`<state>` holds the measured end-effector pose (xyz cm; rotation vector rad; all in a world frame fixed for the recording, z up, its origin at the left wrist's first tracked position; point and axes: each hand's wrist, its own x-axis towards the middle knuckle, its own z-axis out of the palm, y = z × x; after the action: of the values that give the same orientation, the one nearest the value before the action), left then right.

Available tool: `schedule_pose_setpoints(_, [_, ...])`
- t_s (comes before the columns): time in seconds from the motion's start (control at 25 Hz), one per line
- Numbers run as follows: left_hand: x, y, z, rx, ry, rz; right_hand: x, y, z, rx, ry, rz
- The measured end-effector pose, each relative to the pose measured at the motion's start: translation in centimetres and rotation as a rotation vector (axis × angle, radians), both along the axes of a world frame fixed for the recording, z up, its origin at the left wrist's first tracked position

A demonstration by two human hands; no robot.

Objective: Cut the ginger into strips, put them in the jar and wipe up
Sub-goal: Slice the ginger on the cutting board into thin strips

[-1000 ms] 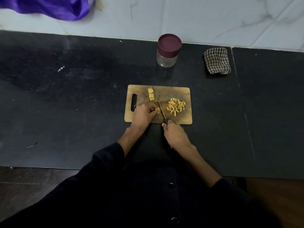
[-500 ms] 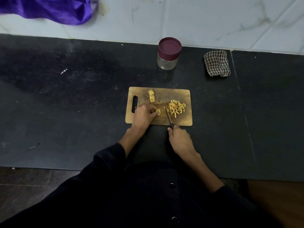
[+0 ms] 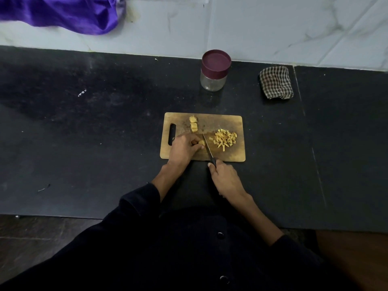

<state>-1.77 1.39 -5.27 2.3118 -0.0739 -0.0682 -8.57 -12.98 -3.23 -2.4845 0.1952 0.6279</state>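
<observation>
Ginger chunk [image 3: 201, 142] mid-board; uncut pieces [image 3: 193, 126] behind; strips [image 3: 224, 138] heaped right; jar [image 3: 214, 70] lidded.

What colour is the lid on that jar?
The jar's lid is maroon, seen clearly in the head view.

Purple fabric [image 3: 69, 13] draped over pale marbled wall tiles [image 3: 273, 28], top left.

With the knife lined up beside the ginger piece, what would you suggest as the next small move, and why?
Probably press the knife down through the ginger piece that the left hand pins to the cutting board. The right hand grips the handle, the blade lies right beside the piece, and uncut chunks still wait.
</observation>
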Motion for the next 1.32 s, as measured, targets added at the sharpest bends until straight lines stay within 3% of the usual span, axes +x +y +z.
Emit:
schedule_pose_setpoints(0.96, [0.15, 0.01, 0.28, 0.009, -0.005, 0.003, 0.26, 0.35, -0.41, -0.047, -0.027, 0.044])
schedule_pose_setpoints(1.32, [0.12, -0.02, 0.04, 0.016, -0.011, 0.006, 0.63, 0.63, -0.06, -0.076, 0.048, 0.021])
